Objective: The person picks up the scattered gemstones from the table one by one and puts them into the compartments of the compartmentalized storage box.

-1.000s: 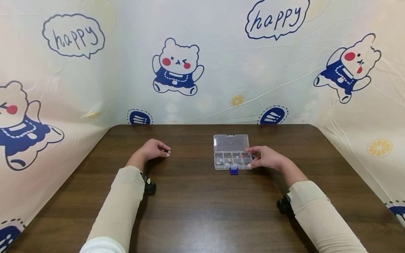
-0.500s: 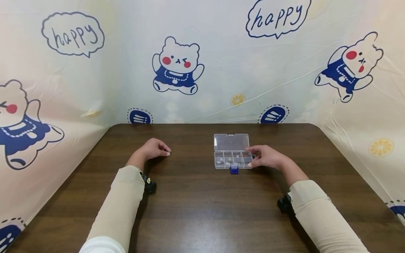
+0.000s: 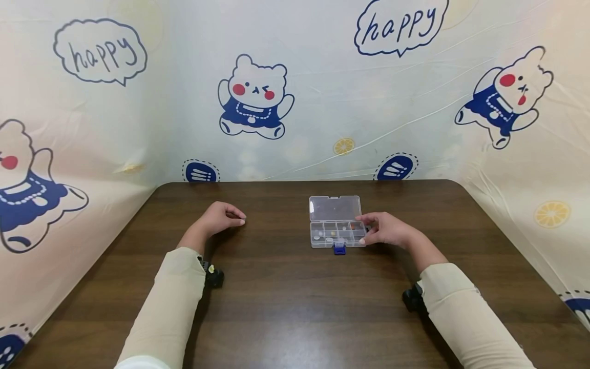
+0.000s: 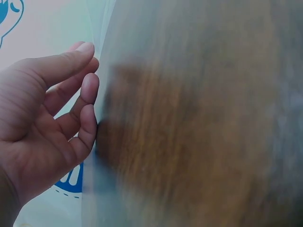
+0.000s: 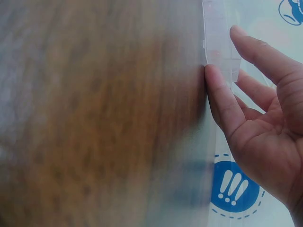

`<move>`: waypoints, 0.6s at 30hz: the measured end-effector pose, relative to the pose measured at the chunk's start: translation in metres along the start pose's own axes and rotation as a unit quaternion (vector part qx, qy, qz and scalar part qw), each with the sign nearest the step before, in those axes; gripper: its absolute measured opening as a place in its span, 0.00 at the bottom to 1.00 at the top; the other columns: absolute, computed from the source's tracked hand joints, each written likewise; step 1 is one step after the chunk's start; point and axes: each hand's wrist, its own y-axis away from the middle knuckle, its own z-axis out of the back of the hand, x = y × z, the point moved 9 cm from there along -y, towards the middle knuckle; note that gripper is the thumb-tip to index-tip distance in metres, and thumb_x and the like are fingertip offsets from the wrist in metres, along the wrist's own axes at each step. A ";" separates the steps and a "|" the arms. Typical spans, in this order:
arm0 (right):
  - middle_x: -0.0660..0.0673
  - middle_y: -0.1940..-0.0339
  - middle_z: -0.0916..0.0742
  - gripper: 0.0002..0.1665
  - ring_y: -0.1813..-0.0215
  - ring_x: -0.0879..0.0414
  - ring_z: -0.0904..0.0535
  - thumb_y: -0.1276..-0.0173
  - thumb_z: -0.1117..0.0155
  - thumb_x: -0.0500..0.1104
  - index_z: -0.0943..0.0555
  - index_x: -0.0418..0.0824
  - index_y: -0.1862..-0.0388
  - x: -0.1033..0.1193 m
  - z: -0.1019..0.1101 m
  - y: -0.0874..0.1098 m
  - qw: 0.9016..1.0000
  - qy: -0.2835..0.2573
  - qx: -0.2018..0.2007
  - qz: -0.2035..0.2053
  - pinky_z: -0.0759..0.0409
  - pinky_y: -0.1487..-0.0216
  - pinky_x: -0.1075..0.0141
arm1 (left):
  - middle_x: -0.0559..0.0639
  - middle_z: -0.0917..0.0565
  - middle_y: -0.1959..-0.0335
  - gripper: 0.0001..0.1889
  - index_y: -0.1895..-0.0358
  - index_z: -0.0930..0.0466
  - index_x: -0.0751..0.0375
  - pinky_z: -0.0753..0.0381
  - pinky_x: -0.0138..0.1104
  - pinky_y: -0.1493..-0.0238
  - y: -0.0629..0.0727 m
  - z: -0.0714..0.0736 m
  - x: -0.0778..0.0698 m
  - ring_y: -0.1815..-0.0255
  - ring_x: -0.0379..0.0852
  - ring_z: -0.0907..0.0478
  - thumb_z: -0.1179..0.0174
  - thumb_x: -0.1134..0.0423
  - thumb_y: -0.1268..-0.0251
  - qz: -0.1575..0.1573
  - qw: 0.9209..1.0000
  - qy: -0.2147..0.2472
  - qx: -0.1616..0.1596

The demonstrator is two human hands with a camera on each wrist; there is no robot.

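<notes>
A clear plastic compartment box [image 3: 327,245] stands on the table with its lid [image 3: 335,209] raised. Several tiny pieces, among them a white one [image 3: 316,237], lie in its compartments. My right hand [image 3: 388,228] grips the box's right end, thumb at the front and fingers behind; the right wrist view also shows the box's clear wall [image 5: 220,38] between the fingertips. Low over the table, away to the left, my left hand [image 3: 220,218] has thumb and index fingertips together. The small round piece seen there earlier is hidden now, and none shows on the wood beside them.
The brown wooden table [image 3: 286,297] extends to a printed cloth backdrop [image 3: 318,92] behind and at both sides. A blue latch [image 3: 339,250] sticks out at the box's front edge. Dark wrist cameras [image 3: 214,277] sit under both cuffs.
The small pale piece at my left fingertips has gone out of sight as thumb and finger closed over it. My right hand keeps its hold on the box.
</notes>
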 end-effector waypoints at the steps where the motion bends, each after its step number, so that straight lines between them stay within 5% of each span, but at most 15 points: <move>1: 0.34 0.35 0.28 0.44 0.55 0.50 0.22 0.43 0.23 0.45 0.31 0.40 0.29 0.000 0.000 0.000 1.000 -0.001 0.000 0.000 0.23 0.49 0.60 | 0.56 0.16 0.53 0.09 0.57 0.13 0.60 0.23 0.45 0.48 0.000 0.001 0.000 0.53 0.51 0.23 0.32 0.62 0.38 0.001 1.000 0.002 -0.002; 18: 0.34 0.35 0.28 0.44 0.54 0.49 0.22 0.42 0.24 0.45 0.32 0.39 0.29 0.002 -0.001 0.002 1.000 0.001 -0.002 -0.002 0.24 0.47 0.58 | 0.54 0.16 0.57 0.08 0.57 0.14 0.60 0.21 0.40 0.56 0.002 0.002 -0.011 0.60 0.50 0.24 0.33 0.63 0.38 -0.027 1.000 -0.001 -0.014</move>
